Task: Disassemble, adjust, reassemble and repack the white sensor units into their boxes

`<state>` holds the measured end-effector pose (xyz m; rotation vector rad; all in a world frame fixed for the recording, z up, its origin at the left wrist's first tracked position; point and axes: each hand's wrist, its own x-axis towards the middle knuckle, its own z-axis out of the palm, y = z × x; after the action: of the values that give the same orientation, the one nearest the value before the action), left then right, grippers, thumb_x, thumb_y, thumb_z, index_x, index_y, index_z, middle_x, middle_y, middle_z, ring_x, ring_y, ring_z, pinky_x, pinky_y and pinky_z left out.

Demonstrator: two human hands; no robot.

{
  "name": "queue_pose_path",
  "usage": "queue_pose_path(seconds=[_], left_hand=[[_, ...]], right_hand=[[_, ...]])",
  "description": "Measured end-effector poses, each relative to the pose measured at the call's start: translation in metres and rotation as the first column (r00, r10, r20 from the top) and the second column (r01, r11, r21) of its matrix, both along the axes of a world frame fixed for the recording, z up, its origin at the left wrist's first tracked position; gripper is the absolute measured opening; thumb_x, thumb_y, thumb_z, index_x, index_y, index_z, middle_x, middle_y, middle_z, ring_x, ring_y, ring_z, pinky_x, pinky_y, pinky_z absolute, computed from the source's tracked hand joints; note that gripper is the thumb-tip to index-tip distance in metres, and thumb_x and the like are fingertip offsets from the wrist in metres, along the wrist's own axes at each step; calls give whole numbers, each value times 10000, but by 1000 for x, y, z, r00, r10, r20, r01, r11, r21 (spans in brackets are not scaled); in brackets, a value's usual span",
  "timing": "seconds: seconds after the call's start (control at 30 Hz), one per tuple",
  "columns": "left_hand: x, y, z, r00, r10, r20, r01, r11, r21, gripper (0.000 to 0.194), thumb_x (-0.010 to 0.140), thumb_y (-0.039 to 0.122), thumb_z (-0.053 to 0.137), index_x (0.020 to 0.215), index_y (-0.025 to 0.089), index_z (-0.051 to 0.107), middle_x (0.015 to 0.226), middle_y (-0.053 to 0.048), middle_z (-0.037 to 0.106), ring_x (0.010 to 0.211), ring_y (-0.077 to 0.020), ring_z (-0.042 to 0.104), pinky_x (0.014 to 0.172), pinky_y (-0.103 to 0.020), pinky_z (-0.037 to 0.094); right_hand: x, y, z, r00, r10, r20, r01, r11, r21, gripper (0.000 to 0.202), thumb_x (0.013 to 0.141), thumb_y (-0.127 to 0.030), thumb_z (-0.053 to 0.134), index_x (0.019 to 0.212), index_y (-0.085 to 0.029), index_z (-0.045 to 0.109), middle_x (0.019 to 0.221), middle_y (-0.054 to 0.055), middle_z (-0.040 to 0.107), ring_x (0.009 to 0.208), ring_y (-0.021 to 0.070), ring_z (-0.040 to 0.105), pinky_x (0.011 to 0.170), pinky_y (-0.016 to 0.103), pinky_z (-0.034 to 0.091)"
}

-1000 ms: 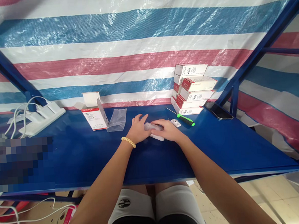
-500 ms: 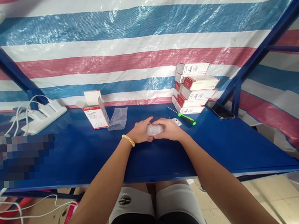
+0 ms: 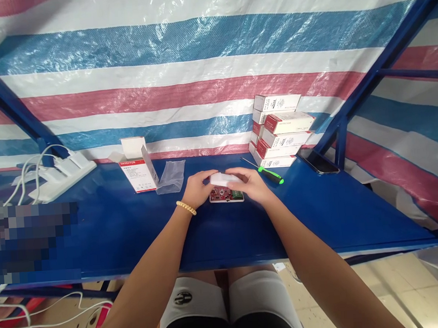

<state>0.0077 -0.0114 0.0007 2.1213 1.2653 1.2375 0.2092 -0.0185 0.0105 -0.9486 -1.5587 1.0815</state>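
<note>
Presently: white cover (image 3: 223,179), one, over far part of circuit board (image 3: 221,194), gripped by fingers of left hand (image 3: 198,188) and right hand (image 3: 255,184). Screwdriver (image 3: 270,174), one, right of board. Possible fault: cover slipping from fingertips, knocking board parts; likely cause, uneven grip. Change: board now showing; half second earlier, none visible between hands.

Circuit board (image 3: 221,195) on tabletop (image 3: 115,234), bag (image 3: 171,178) and carton (image 3: 137,178) left of it, screwdriver (image 3: 271,175) right, boxes (image 3: 284,142) behind screwdriver
</note>
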Motion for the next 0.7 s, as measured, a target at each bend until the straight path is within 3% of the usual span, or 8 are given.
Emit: queue_pose_path(seconds=[0.07, 0.17, 0.3, 0.4, 0.5, 0.6, 0.67, 0.7], left_hand=[[2, 0, 2, 988, 153, -23, -153, 988, -9, 311, 866, 412, 520, 803, 178, 715, 758, -44, 717, 688, -163, 619, 686, -278, 453], [4, -2, 5, 955, 283, -89, -289, 955, -64, 510, 866, 530, 467, 508, 174, 542, 481, -25, 550, 494, -133, 480, 544, -279, 330], [6, -3, 7, 958, 278, -64, -285, 940, -185, 540, 847, 519, 466, 432, 188, 364, 420, 16, 356, 462, -100, 348, 508, -287, 229], [6, -2, 6, 960, 279, -37, -280, 936, -214, 532, 855, 501, 461, 438, 181, 383, 444, 28, 304, 474, -92, 320, 504, -283, 218], [5, -1, 5, 960, 280, 0, -276, 944, -179, 492, 872, 517, 461, 544, 166, 568, 453, 29, 405, 488, -107, 408, 515, -265, 297], [3, 0, 2, 968, 230, 98, -208, 959, -192, 351, 870, 447, 515, 953, 177, 722, 534, 22, 596, 541, -138, 555, 591, -264, 441], [1, 1, 0, 971, 148, 186, -120, 981, -153, 390, 835, 341, 571, 1184, 194, 666, 817, -26, 735, 703, -162, 651, 669, -276, 504], [1, 2, 0, 974, 87, 210, -65, 992, -110, 444, 811, 286, 591, 1244, 201, 633, 1012, -54, 738, 824, -176, 671, 706, -281, 520]], right_hand=[[0, 1, 3, 985, 25, -168, -39, 996, -82, 436, 612, -440, 811, 973, -223, 696, 977, 41, 728, 882, 214, 689, 768, 342, 545], [-1, 3, 5, 956, -18, -291, -46, 976, -211, 431, 665, -555, 749, 861, -177, 678, 782, 69, 724, 673, 201, 692, 540, 286, 504], [0, 6, 4, 969, -136, -207, 69, 951, -303, 473, 697, -621, 701, 672, -155, 625, 608, 94, 687, 408, 133, 563, 329, 233, 284], [1, 7, 1, 977, -148, -151, 98, 950, -297, 494, 715, -620, 685, 548, -181, 532, 464, 42, 592, 335, 104, 477, 307, 228, 222], [2, 6, 2, 978, -144, -151, 100, 959, -267, 475, 719, -588, 693, 540, -195, 496, 378, -26, 477, 273, 69, 348, 302, 232, 191], [3, 4, 5, 963, -71, -261, -5, 961, -277, 366, 707, -524, 712, 824, -186, 631, 585, 7, 639, 365, 110, 502, 334, 236, 301], [3, 4, 5, 945, -18, -328, -70, 964, -255, 420, 721, -509, 688, 1005, -204, 635, 806, 47, 697, 541, 162, 634, 389, 252, 395], [3, 5, 5, 939, -16, -343, -66, 972, -227, 411, 727, -498, 682, 1022, -215, 632, 868, 51, 693, 616, 174, 655, 413, 259, 424]])
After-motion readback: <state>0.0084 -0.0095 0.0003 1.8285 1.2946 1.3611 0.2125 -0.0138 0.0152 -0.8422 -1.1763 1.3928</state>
